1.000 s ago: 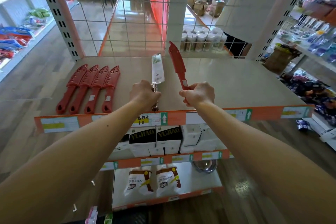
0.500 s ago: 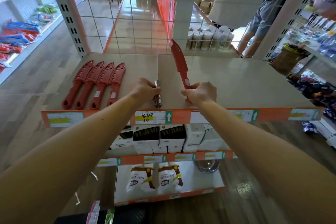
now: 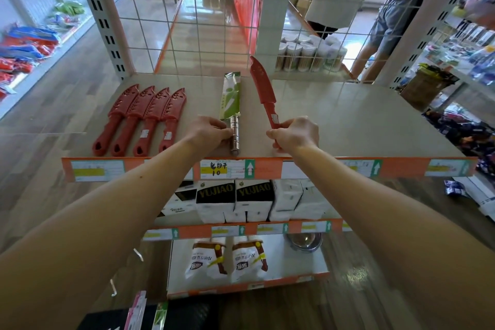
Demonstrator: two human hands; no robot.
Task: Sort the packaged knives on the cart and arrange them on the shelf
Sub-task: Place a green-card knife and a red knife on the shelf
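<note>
Knives we are placing sit close to the front lip of the shelf: the butt of the steel-handled knife nearly reaches the edge, so a careless release could tip it off. Our left hand curls against its handle, seemingly pinching it. Our right hand grips the red sheathed knife by the handle. Beyond, leftward, four red knives lie in a row.
</note>
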